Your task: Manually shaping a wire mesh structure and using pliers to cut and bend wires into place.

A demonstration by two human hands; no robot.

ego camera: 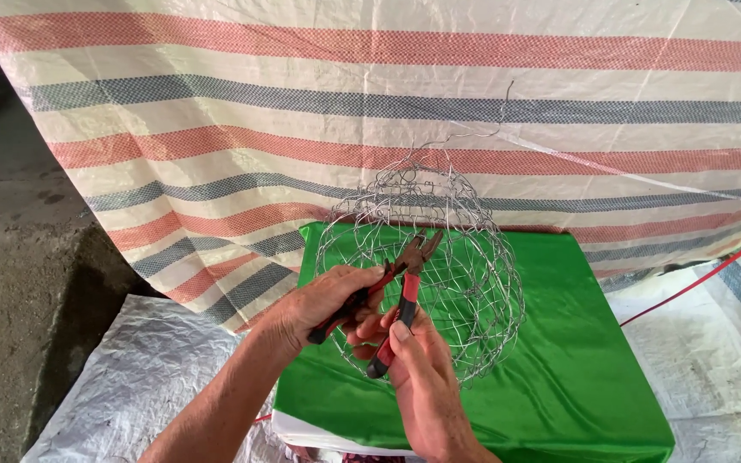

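A left hand (323, 304) and a right hand (418, 373) each close around one red-and-black handle of a pair of steel pliers (400, 287), whose open jaws point into a round basket of twisted silver wire mesh (456, 257). The basket stands above a green cloth-covered block (576, 360), in front of a red, blue and white striped woven tarpaulin (302, 111).

A counter draped in shiny green cloth (576, 343) stands before a hanging red-, blue- and white-striped woven tarpaulin (216, 111), beside a thin red cord (696, 279).

Both hands (370, 330) on red-handled pliers (400, 291) against wire basket (465, 257)
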